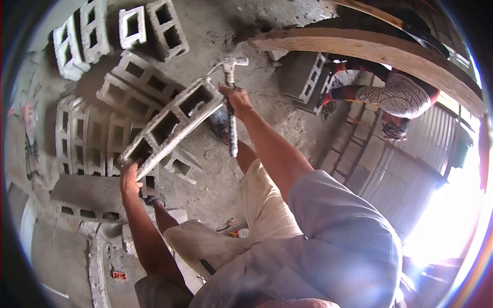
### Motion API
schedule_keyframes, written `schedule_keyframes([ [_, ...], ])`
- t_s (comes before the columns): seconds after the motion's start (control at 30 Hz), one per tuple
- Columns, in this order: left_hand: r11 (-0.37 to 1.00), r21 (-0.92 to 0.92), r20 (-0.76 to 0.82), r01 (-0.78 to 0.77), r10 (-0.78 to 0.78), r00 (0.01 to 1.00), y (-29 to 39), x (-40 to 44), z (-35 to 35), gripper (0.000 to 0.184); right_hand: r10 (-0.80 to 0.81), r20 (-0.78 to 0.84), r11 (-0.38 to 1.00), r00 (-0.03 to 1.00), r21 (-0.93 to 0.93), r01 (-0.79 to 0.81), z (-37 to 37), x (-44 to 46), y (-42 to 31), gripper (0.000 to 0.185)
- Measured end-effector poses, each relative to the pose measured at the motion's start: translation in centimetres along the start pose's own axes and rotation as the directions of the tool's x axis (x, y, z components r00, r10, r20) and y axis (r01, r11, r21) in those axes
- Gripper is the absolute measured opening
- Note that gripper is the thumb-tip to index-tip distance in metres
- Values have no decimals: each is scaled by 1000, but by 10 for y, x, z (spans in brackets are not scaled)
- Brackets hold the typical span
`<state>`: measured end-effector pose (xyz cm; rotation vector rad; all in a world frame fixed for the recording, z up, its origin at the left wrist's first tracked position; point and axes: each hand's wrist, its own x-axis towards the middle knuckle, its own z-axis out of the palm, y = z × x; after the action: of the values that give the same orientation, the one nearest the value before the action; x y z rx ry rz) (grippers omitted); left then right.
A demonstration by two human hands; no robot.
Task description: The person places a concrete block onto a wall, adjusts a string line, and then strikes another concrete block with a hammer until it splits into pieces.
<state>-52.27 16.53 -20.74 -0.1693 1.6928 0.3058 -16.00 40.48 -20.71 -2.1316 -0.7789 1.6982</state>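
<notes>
A grey hollow concrete block [177,110] is held up at a slant in front of me, its open cells facing me. My left hand [131,178] is closed on its lower left end. At the upper right end, my right hand [237,101] grips the handle of a hammer [232,131], and its fingers also meet the block's end. The hammer's metal head [234,62] points up, above my knuckles. How far the right fingers reach behind the block is hidden.
Several concrete blocks stand in a row [84,136] at left, with more blocks [167,28] behind. A wooden beam [354,43] crosses the upper right. Below it a co-worker [405,97] bends by a block [305,77] and a block wall [354,136]. My feet stand on dusty ground.
</notes>
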Motion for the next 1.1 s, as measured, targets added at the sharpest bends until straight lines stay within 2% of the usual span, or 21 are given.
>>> schedule_keyframes([
  [0.07,990,-106,108,-89,100,989,-36,24,-7,43,-3,34,999,999,-35,4,-6,-11,-7,34],
  [0.13,958,-253,-41,-136,130,991,-36,-3,12,31,13,120,992,993,126,-28,-8,-24,-13,35],
  [0.2,938,-188,-31,-292,291,956,-43,-10,13,22,11,95,993,995,112,-22,-1,-39,-24,35],
  [0.33,924,-166,-82,-345,336,938,-53,-6,17,25,-4,110,997,994,-71,11,4,-47,-30,32],
  [0.37,802,151,-77,-578,592,802,-65,9,13,26,-77,137,991,988,-95,91,4,-40,-23,34],
  [0.4,879,-76,-88,-470,464,882,-69,4,13,27,-152,141,977,978,-129,170,-2,-37,-16,36],
  [0.43,919,-173,-52,-355,351,935,-72,11,15,25,-172,111,962,979,-194,191,-4,-47,-22,39],
  [0.5,904,-122,5,-410,414,910,-73,14,14,22,-183,50,911,982,-366,189,2,-69,-40,45],
  [0.53,879,-77,-46,-471,469,882,-73,14,15,22,-268,9,927,963,-270,260,6,-67,-34,42],
  [0.57,916,-204,9,-345,354,935,-42,-19,19,23,-204,-24,936,979,-298,188,7,-60,-30,41],
  [0.6,922,-224,-43,-317,315,948,-38,-24,21,26,-134,-41,942,990,-316,115,7,-57,-30,40],
  [0.7,884,-218,-103,-413,400,911,-25,-45,22,27,-83,-78,980,994,-190,67,2,-61,-35,36],
  [0.77,808,-194,-196,-557,524,829,-26,-45,19,30,-88,-55,993,995,-82,83,2,-51,-33,35],
  [0.87,766,-176,-179,-618,592,786,4,-85,15,35,-111,-41,993,993,32,112,-4,-41,-24,35],
  [0.9,677,-9,-218,-736,717,662,-16,-47,7,34,-138,-37,989,990,48,139,1,-37,-25,36],
  [0.93,525,353,-153,-774,849,506,-36,-17,-2,35,-160,-11,985,987,68,160,14,-30,-24,38],
  [0.97,296,663,-82,-688,942,326,-57,12,-11,35,-341,94,940,935,39,339,8,-9,-8,36],
  [1.0,-78,930,178,-358,950,257,-66,23,-14,39,-252,95,967,963,69,247,15,-20,-14,32],
  [1.03,-113,980,153,-165,955,254,-70,43,-7,44,-161,95,983,982,100,152,21,-32,-21,29],
  [1.07,238,829,-95,-506,951,293,-62,39,3,32,-162,130,984,978,100,150,27,-32,-21,27],
  [1.1,444,446,-337,-777,888,313,-54,36,13,27,-280,199,958,939,124,259,20,-24,-3,28],
])
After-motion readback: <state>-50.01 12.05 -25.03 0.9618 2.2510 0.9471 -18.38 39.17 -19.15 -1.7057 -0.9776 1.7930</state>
